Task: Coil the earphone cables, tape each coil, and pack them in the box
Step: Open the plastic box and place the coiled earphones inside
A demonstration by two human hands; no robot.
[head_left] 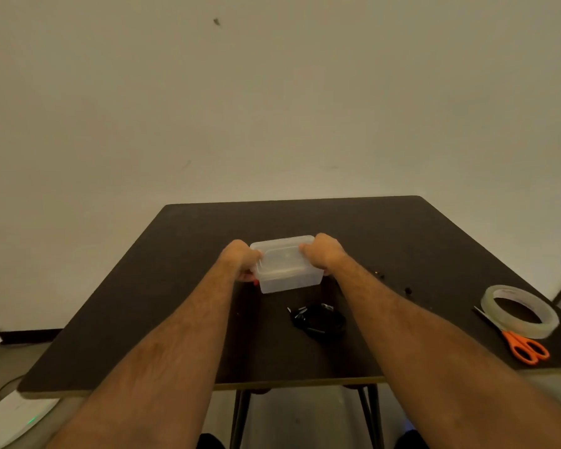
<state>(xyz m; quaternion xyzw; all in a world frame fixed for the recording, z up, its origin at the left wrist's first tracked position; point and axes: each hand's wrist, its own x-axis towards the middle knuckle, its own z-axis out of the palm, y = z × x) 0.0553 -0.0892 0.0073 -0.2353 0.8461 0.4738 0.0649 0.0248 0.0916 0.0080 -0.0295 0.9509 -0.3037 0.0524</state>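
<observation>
A clear plastic box (287, 270) with its lid on stands at the middle of the dark table (182, 306). My left hand (240, 258) grips the box's left end, fingers curled over the lid edge. My right hand (323, 252) grips the right end the same way. A bundle of black earphone cables (319, 320) lies on the table just in front of the box, between my forearms. I cannot tell whether the bundle is taped or whether anything lies inside the box.
A roll of clear tape (520, 311) sits near the table's right edge, with orange-handled scissors (522, 346) beside it. A few small dark bits (408, 290) lie right of the box. A white device (17, 416) and cables are on the floor at left.
</observation>
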